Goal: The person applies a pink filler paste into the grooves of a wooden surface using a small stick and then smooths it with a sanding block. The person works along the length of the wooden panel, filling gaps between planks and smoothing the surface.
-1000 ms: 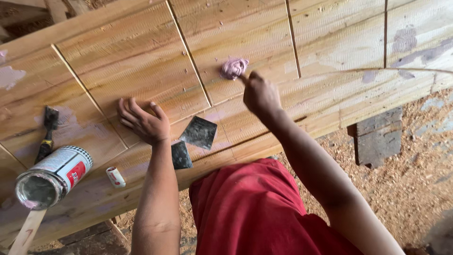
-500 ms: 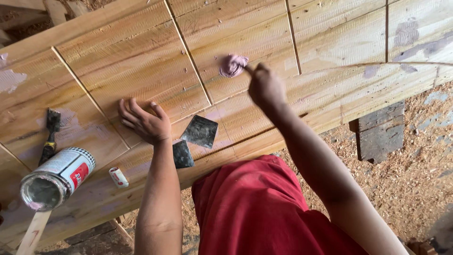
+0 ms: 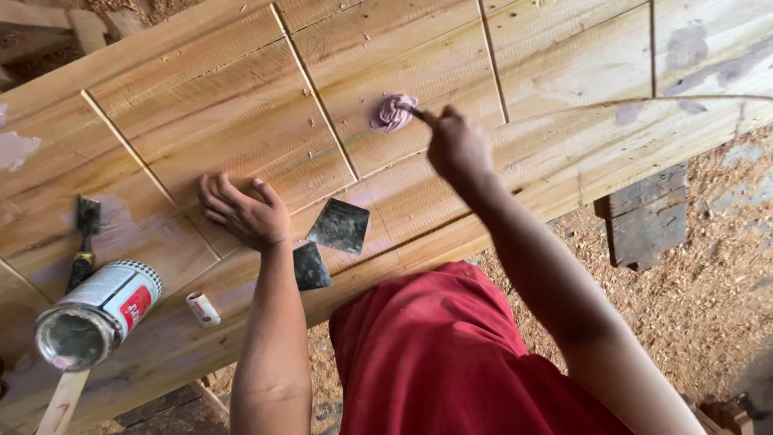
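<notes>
Beside the flat-resting, spread left hand (image 3: 241, 211), two dark scrapers (image 3: 340, 225) and a tin can (image 3: 95, 316) are lying; the right hand (image 3: 456, 147) is pinching a stick, working pinkish-purple putty (image 3: 392, 112).

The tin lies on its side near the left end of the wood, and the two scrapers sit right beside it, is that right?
Not quite. In the head view the tin does lie on its side near the left end of the wood, but the two scrapers sit well away from it, beside the left hand.
</notes>
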